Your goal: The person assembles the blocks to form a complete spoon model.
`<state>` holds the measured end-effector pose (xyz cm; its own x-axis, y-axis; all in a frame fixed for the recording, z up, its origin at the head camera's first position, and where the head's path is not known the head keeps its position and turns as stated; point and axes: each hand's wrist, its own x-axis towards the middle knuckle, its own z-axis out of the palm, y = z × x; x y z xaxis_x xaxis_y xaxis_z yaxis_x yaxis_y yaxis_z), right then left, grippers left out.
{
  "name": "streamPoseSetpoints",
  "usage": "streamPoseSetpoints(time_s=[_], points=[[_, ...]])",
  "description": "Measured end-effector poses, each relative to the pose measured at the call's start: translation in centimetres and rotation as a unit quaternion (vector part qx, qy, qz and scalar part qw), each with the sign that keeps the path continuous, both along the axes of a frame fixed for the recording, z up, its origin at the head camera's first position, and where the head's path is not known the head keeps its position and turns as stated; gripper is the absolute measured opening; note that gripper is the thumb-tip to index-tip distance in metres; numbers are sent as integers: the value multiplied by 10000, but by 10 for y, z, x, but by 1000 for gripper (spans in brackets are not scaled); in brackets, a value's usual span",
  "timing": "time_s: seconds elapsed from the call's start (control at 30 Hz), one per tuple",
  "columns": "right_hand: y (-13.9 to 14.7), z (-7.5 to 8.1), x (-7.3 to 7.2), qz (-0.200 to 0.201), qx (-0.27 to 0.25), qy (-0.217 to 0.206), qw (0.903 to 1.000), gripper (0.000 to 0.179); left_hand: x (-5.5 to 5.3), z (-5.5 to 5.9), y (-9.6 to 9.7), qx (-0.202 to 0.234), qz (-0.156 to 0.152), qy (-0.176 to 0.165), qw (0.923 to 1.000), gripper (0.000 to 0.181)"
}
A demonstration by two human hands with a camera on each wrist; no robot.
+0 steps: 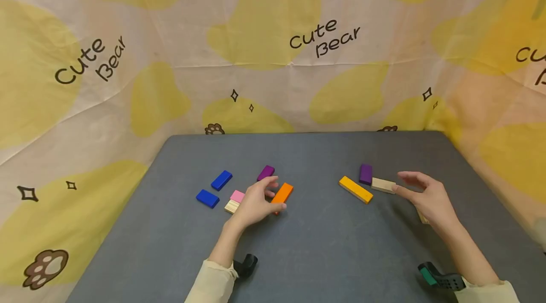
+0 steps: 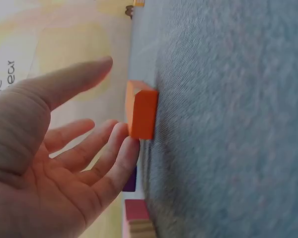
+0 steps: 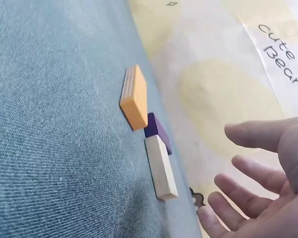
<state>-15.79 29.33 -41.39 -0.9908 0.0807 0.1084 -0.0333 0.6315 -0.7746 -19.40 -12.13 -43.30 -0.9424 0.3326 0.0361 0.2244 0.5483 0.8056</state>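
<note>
Orange block (image 1: 284, 193) lies on the desk (image 1: 332, 255) just below the frame's centre, beside the left hand (image 1: 254, 202), whose thumb and fingers are spread, seemingly to fit around it; whether fingertips touch it, I cannot tell. At lower right, the right hand (image 1: 430, 199) hovers, likewise spread, by a pale block (image 1: 382, 185); farther left lie a purple block (image 1: 365, 174) and yellow block (image 1: 356, 190).

Soft light is washing the cloth (image 1: 273, 80) while faint shadows are falling on the table (image 1: 324, 260) and the left wrist view is looking somewhat blurred.
</note>
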Motion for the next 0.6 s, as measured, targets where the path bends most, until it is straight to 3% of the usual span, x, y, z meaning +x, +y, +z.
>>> streamPoseSetpoints(time_s=[0.33,0.6], points=[[3,-23,-22,-119,-1062,-341,9937,55,5,-10,10,116,743,-50,9972,63],[17,-29,-42,15,-783,-553,9954,64,11,-10,12,241,1100,-104,9936,59]])
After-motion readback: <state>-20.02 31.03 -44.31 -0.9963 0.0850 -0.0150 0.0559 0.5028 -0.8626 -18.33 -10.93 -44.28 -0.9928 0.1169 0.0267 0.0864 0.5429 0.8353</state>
